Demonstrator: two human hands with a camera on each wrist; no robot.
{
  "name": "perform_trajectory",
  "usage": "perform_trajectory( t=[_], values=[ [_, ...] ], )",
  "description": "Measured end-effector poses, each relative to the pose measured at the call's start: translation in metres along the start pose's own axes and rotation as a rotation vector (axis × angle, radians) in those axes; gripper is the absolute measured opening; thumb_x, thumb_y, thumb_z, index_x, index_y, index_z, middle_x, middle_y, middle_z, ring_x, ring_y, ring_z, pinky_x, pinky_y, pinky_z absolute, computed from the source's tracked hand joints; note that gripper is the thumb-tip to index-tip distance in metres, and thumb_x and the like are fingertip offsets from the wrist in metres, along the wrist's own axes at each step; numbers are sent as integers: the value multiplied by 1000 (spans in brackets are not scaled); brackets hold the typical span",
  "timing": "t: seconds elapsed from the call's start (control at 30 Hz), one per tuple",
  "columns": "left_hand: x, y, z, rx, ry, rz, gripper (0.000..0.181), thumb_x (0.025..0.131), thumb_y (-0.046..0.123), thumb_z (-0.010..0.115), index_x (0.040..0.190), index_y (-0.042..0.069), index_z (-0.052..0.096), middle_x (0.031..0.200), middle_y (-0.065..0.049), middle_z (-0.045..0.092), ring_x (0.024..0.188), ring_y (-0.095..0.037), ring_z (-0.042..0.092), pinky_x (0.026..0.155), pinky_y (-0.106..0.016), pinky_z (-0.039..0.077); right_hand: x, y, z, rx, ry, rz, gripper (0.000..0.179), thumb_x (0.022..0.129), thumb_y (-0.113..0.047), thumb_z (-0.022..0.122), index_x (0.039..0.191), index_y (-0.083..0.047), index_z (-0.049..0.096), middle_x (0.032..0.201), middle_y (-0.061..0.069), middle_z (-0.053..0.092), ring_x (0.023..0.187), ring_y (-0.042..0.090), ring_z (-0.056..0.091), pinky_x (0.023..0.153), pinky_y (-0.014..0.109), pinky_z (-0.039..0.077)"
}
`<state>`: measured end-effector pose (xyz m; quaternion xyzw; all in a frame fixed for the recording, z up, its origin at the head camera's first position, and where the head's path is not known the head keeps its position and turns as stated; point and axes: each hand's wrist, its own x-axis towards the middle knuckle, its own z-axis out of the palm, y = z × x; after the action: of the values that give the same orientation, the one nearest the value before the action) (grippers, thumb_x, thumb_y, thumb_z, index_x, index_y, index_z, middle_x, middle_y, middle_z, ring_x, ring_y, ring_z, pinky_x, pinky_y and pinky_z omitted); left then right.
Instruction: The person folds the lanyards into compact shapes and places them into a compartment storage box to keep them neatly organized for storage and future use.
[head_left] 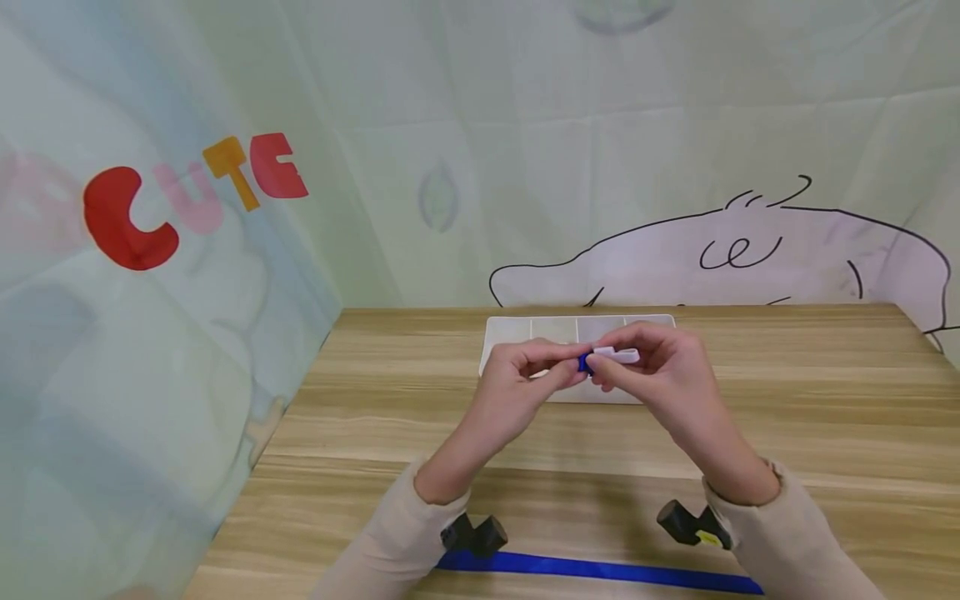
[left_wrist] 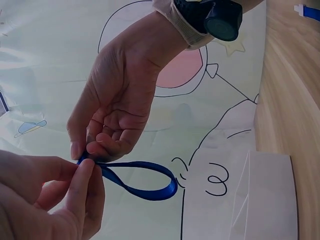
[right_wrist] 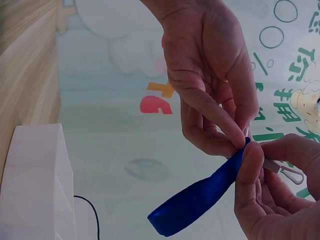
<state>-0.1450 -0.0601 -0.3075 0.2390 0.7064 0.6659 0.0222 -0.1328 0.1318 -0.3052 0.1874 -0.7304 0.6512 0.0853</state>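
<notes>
A blue fabric strap [right_wrist: 197, 205] hangs in a loop below both hands, above the table. Its upper end is pinched between thumb and fingers of my left hand [head_left: 517, 371]. My right hand [head_left: 667, 371] meets it there, pinching the strap beside a white clip [head_left: 626, 356] with a narrow looped end. In the left wrist view the whole blue loop shows, slightly twisted. The fingertips of both hands nearly touch and cover the spot where strap and clip come together.
Behind the hands a white sectioned box [head_left: 506, 329] stands on the wooden table [head_left: 390, 417]. Another blue strap [head_left: 600, 569] lies along the near side, and the left wrist view shows a white piece [left_wrist: 299, 9] at its end. Printed fabric hangs behind and left.
</notes>
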Motion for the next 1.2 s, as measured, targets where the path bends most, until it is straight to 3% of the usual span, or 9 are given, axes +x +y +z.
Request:
perform_trajectory(
  t=[0.5, 0.73, 0.93, 1.03, 1.2],
  values=[
    [2, -1, -5, 88, 23, 25, 19, 91, 8, 73, 108, 1, 75, 102, -7, 75, 93, -17, 68, 82, -36, 59, 0, -2, -6, 24, -56, 121, 25, 86, -11, 80, 107, 0, 71, 97, 11, 71, 75, 27, 71, 78, 34, 60],
    [3, -1, -5, 82, 56, 41, 18, 88, 7, 77, 105, 2, 74, 95, -7, 73, 84, -19, 68, 75, -34, 59, 1, -3, -8, 47, -66, 93, 22, 86, -6, 79, 104, 4, 70, 95, 12, 72, 75, 25, 70, 74, 33, 61],
    [5, -3, -5, 64, 119, 19, 23, 85, 8, 81, 105, 1, 72, 89, -7, 69, 81, -18, 65, 73, -28, 58, 3, -2, -10, 110, -45, 95, 19, 86, -2, 78, 102, 5, 70, 91, 10, 71, 73, 22, 70, 71, 30, 60],
    [5, -5, -6, 83, 139, 20, 24, 85, 9, 81, 105, 0, 72, 92, -5, 68, 84, -18, 63, 72, -25, 56, 3, -2, -11, 125, -34, 98, 18, 86, -2, 78, 101, 4, 70, 88, 11, 71, 72, 20, 68, 71, 28, 60],
    [7, -8, -9, 125, 135, 38, 23, 88, 11, 78, 108, 1, 71, 102, -4, 69, 93, -20, 59, 75, -32, 53, 3, -2, -12, 133, -23, 102, 16, 86, -1, 77, 99, 3, 70, 88, 10, 70, 71, 20, 68, 73, 27, 59]
  ],
)
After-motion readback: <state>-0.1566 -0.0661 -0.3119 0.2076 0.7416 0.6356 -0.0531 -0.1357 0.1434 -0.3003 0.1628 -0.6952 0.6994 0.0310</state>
